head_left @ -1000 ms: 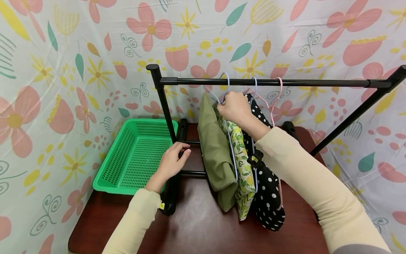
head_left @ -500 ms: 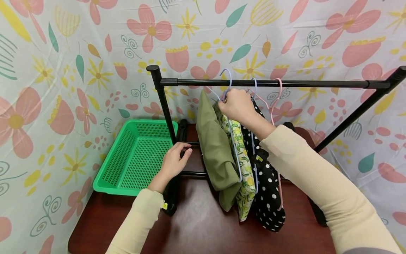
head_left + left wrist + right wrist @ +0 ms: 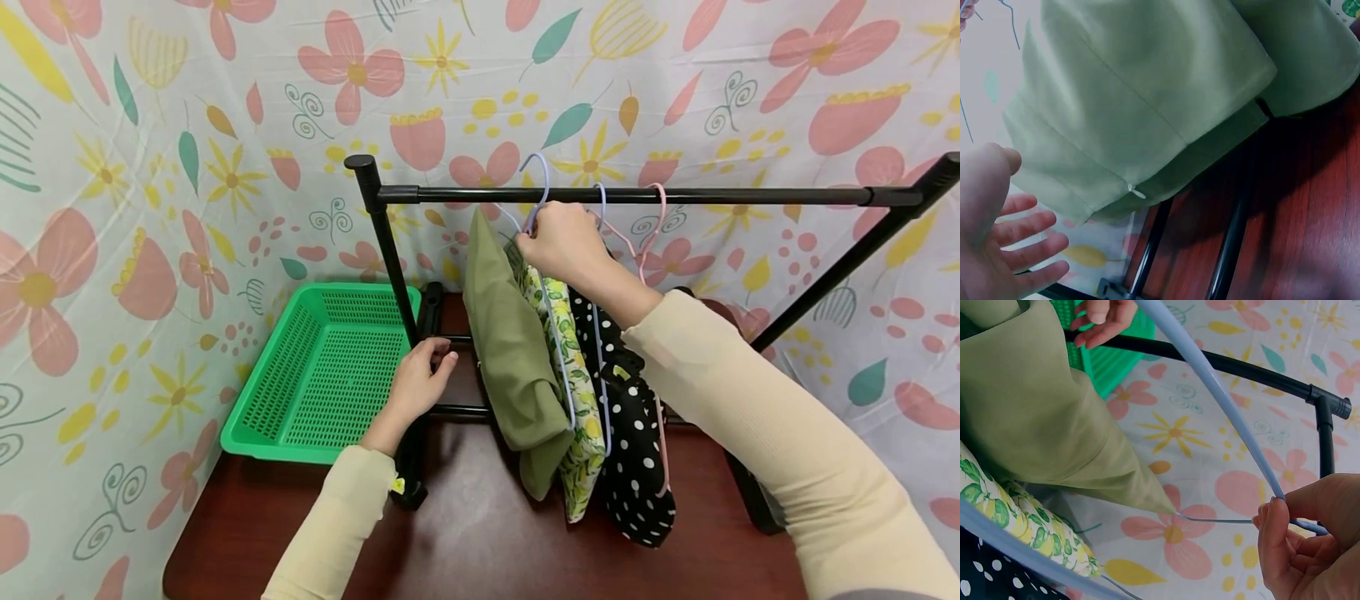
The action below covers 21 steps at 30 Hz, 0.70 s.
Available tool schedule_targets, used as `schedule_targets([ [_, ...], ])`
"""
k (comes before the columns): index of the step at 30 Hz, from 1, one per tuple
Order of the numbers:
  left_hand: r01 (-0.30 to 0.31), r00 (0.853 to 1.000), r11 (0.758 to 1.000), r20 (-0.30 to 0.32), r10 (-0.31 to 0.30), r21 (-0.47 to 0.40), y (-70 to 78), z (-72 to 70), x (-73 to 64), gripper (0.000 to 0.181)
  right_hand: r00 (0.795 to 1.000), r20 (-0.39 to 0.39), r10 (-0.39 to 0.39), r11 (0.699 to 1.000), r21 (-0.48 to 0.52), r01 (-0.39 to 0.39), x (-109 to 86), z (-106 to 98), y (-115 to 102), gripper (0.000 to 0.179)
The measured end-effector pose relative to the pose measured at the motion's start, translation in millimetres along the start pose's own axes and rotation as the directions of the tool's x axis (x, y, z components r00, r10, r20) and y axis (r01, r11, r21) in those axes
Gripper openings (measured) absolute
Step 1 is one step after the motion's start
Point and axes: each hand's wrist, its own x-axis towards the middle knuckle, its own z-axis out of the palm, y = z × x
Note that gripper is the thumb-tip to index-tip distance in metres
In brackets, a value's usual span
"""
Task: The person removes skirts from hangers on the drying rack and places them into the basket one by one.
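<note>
In the head view my right hand grips a lavender hanger just below its hook. The hook's top stands clearly above the black rail. An olive-green garment with a small zipper pull hangs folded over this hanger. In the right wrist view thumb and fingers pinch the hanger's neck. My left hand hovers by the rack's left post, fingers loosely bent and holding nothing. The left wrist view shows it beside the olive cloth, apart from it. Right of it hang a lemon-print garment and a black polka-dot garment.
A black clothes rack with a top rail stands on a dark red-brown table. A green perforated basket sits left of the rack. A pink hanger carries the polka-dot garment. A floral curtain hangs behind.
My right hand has risen slightly and shifted right, lifting the lavender hanger's hook higher above the rail and swinging the olive garment's lower end right. The left hand has moved slightly right.
</note>
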Motion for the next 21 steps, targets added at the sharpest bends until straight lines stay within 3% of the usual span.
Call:
schedule_targets([
  [5, 0.05, 0.999, 0.998, 0.018, -0.049, -0.031, 1.1, 6.0, 1.6, 0.036, 1.0, 0.003, 0.013, 1.0, -0.011, -0.013, -1.8, -3, -3, 0.041],
  [13, 0.118, 0.993, 0.986, -0.006, -0.119, -0.115, -0.1, 17.4, 2.3, 0.037, 1.0, -0.005, -0.028, 0.999, -0.016, 0.028, -7.1, -8, -8, 0.041],
  [18, 0.185, 0.983, 0.957, 0.032, -0.182, -0.225, 0.2, 23.3, 3.0, 0.039, 0.999, -0.016, -0.035, 0.999, -0.033, 0.034, -9.0, -11, -12, 0.038],
  [21, 0.252, 0.968, 0.931, 0.081, -0.239, -0.263, -1.0, 26.9, 3.6, 0.043, 0.999, -0.013, -0.039, 0.999, -0.034, 0.039, -10.7, -13, -14, 0.035],
])
